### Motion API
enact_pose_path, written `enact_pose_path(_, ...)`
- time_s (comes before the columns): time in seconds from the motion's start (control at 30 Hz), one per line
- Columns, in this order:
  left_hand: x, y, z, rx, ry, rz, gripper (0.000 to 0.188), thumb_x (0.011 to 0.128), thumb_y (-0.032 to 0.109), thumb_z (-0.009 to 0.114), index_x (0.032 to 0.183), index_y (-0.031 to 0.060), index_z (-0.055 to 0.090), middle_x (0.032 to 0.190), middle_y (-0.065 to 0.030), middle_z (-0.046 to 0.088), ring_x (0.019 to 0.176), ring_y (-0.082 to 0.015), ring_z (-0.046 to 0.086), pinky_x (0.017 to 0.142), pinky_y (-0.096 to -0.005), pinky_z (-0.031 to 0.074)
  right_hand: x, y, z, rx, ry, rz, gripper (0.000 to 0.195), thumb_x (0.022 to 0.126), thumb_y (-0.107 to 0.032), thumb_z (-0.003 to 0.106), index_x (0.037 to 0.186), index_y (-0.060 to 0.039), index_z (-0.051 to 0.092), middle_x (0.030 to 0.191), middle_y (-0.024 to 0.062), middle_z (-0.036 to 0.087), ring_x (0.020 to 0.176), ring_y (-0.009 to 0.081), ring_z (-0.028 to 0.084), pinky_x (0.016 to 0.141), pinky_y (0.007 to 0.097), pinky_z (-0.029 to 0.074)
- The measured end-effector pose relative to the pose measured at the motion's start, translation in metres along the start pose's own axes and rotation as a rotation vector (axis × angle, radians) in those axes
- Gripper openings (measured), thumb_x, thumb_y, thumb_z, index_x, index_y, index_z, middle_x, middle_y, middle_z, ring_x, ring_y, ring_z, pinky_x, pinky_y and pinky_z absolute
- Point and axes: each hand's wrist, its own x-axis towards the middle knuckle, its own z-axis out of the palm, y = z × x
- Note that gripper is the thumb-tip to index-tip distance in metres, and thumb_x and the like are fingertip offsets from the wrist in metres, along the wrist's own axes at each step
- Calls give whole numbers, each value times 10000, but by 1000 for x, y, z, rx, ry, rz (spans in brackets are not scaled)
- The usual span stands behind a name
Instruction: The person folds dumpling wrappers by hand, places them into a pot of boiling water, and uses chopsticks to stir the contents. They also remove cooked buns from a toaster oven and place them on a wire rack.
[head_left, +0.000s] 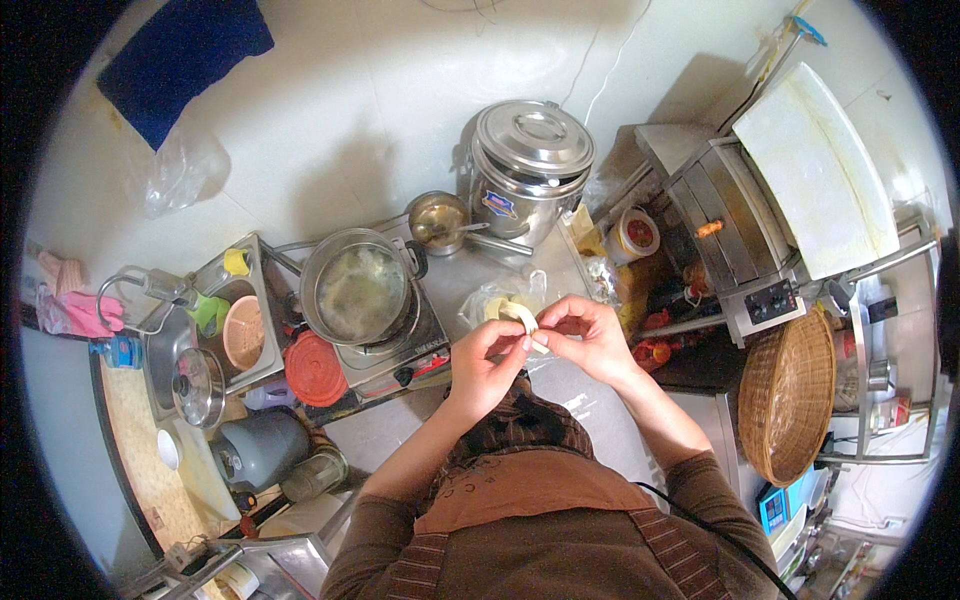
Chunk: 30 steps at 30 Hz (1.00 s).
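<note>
A pale cream, flat flexible strip (517, 309) bends in a loop between my hands; its material is not clear. My left hand (486, 366) pinches it between thumb and fingertips. From the other side, my right hand (589, 339) grips the same strip, with the fingertips of both hands almost meeting. Just beyond them a clear plastic bag (481, 297) lies on the steel counter (556, 255). To the left, a metal pot (360, 289) of cloudy, foamy liquid sits on a gas stove (390, 360).
A lidded steel insulated barrel (529, 176) and a bowl with a ladle (439, 221) stand at the back. A sink (161, 360) holding a pink basket (244, 331) is at left. On the right are a steel oven (720, 217), a white bucket (634, 234) and a wicker basket (787, 401).
</note>
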Motion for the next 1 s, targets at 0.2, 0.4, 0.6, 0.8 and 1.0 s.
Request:
enact_pose_path(0.2,1,-7,-2,-2,-1,-30,96,863,35,627,940,-21,612,851,-69,666,787,-112,641,723,-246,517,3,-4,1,137,-5,69,102,823,-26,672,889,11,603,841,43,649,781,99,625,701,237,510)
enact_pose_path(0.4,3,-14,-3,-127,-12,-6,112,879,36,605,969,-21,570,862,-64,647,755,-108,623,692,-246,521,3,-10,4,-67,-25,42,106,831,12,644,922,4,589,916,55,642,853,111,614,772,251,500)
enact_pose_path(0.6,4,-13,-6,-130,-7,-35,102,884,41,599,955,-15,552,870,-61,635,779,-104,617,703,-250,523,5,-11,8,9,-23,39,106,824,23,639,920,3,598,906,49,644,847,114,621,768,253,509)
enact_pose_path(0.8,3,-16,-9,-106,-11,-29,122,848,15,636,946,-7,567,881,-48,639,801,-98,632,717,-234,511,5,-14,12,-70,-5,5,111,810,22,651,909,6,602,899,55,648,843,116,627,778,254,510)
enact_pose_path(1.0,5,-1,-11,-58,16,-37,158,806,-51,642,935,-9,560,908,-54,602,847,-122,617,757,-256,503,6,-21,13,-305,5,-135,113,783,13,671,888,-1,632,900,64,650,846,124,635,776,252,512)
